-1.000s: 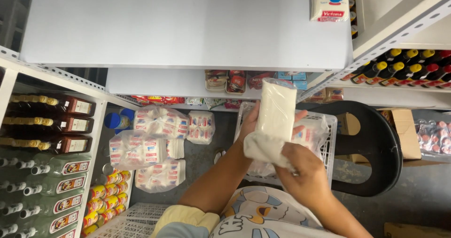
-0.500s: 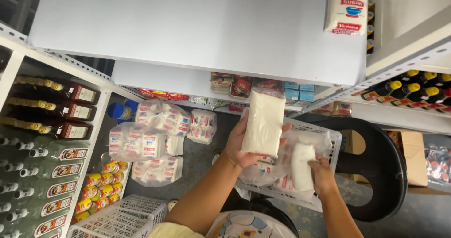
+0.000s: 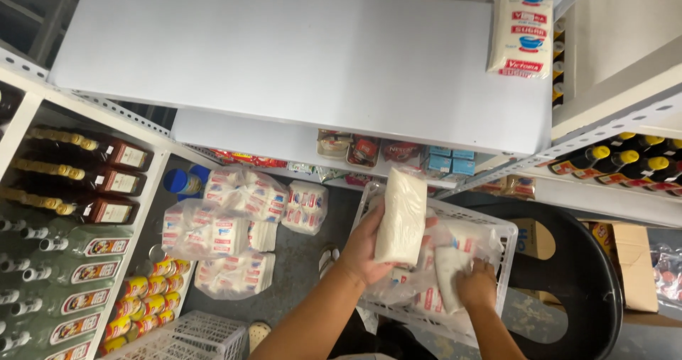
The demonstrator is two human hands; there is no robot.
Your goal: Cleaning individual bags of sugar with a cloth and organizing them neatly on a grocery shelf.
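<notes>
The left hand (image 3: 364, 250) was raised with its fingers (image 3: 375, 221) wrapped around the back of a soft white rectangular plastic bag of sugar (image 3: 401, 216), thumb out of sight behind it, the bag standing upright just above a white plastic mesh basket (image 3: 497, 226); the right hand (image 3: 474, 287) was lower, inside that basket, its fingers curled shut on a second white bag (image 3: 446, 269) that lay among torn clear wrapping and a few more bags just below the knuckles; judging from this, the unloading was barely begun; one white printed sugar bag (image 3: 521, 33) lay alone at the far right end of the wide white metal shelf (image 3: 284, 62), well above the fingertips, with the rest of that board bare; several clear-wrapped bundles of the same bags (image 3: 238, 225) sat on the grey floor to the left of the left hand, unopened; dark sauce bottles (image 3: 92, 179) filled the rack further left.
</notes>
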